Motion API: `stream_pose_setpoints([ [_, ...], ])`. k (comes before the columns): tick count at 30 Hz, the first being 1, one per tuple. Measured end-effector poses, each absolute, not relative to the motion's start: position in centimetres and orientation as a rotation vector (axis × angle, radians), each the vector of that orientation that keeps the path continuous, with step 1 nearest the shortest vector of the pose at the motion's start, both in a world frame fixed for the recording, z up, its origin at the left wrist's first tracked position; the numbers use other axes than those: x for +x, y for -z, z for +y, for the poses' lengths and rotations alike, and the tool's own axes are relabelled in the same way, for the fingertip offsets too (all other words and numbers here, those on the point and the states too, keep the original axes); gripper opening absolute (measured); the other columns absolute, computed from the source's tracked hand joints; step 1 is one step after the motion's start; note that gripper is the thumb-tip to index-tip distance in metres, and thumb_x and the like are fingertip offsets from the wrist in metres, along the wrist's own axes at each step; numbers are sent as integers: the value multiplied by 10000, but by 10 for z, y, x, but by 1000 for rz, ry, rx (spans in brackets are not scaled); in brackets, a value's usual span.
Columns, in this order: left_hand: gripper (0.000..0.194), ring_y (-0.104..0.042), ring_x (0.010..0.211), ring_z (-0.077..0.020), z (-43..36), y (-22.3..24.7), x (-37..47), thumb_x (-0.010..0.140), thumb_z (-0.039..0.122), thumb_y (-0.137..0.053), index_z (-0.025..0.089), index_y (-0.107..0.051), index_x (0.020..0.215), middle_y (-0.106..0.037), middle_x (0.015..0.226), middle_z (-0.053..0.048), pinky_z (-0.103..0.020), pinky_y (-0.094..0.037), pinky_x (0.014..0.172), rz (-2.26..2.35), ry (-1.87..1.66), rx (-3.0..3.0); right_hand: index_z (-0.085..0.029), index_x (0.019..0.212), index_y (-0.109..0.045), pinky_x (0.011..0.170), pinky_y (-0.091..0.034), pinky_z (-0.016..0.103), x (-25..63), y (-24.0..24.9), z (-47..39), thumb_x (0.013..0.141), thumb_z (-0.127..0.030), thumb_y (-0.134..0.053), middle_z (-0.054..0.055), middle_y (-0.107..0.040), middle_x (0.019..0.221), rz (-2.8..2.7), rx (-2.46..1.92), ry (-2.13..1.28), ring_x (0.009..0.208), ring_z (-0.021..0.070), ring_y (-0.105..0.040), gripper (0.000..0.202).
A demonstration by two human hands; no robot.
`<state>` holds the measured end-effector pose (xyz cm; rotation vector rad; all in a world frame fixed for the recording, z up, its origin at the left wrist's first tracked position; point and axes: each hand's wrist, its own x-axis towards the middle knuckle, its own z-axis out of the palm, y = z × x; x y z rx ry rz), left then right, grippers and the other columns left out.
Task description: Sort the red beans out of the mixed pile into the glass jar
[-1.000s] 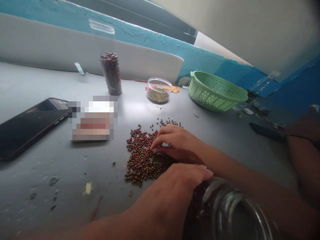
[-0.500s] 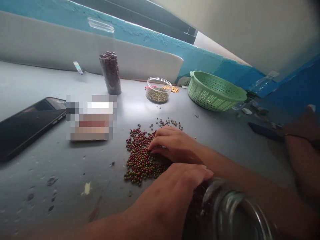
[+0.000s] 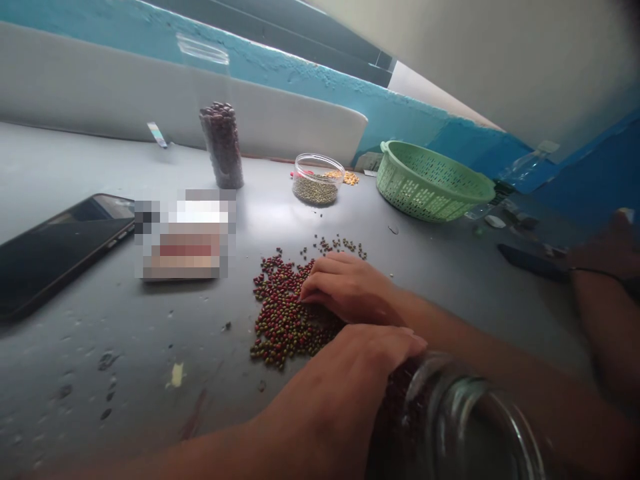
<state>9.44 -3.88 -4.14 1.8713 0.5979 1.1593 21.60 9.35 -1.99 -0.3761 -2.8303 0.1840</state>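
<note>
A loose pile of small red and green beans [image 3: 283, 313] lies on the grey table. My right hand [image 3: 345, 283] rests at the pile's right side, thumb and fingers pinched together among the beans; what is between the fingertips is hidden. Nearer to me, my left hand [image 3: 335, 393] curls round a clear jar [image 3: 480, 427] with dark red beans inside. The jar is tilted, its mouth toward the lower right, and my left fingers are mostly hidden behind it. A few green beans [image 3: 343, 245] are scattered just beyond my right hand.
A phone [image 3: 55, 250] and a blurred-out object [image 3: 185, 240] lie left. Behind stand a tall jar of dark beans [image 3: 223, 147], a round tub of green beans [image 3: 316, 187] and a green basket [image 3: 430, 187]. Another person's hand [image 3: 607, 250] is at the right, near a dark object [image 3: 533, 263].
The thumb and fingers of my right hand have drawn together, closing the small gap between them. My left hand and the jar stay almost where they were.
</note>
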Motion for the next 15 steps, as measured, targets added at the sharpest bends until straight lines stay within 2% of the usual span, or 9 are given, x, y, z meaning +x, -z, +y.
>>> stream_pose_setpoints([
  [3,705,-617,1320,-329,-38,42,94,888,469,-679,260,-394,1499,-640,1389,-106,-531,-519,1150,566,-1164,1872,-177,973,-733,879,-442,327,215,23,96,1027,-268,-608,53,-715,943,-2820,-383,-200,892,184,-595,164],
  [6,712,-611,1326,-337,-37,44,95,892,496,-667,279,-382,1507,-628,1406,-94,-546,-512,1153,575,-1179,1872,-168,931,-710,863,-453,325,216,12,97,1013,-238,-627,52,-696,921,-2728,-419,-314,893,179,-594,136],
  [11,794,-616,1314,-358,-35,49,93,843,535,-722,292,-375,1514,-620,1418,-91,-554,-538,1119,575,-1140,1872,-194,963,-663,813,-488,291,247,-47,76,1013,-218,-617,21,-656,937,-2429,-542,-713,877,141,-602,72],
  [15,957,-573,1359,-383,-38,47,84,752,508,-820,299,-323,1542,-559,1485,-121,-572,-527,1128,631,-1054,1835,-200,885,-695,709,-524,258,279,-85,41,1010,-298,-629,23,-645,877,-2355,-437,-961,820,131,-631,171],
])
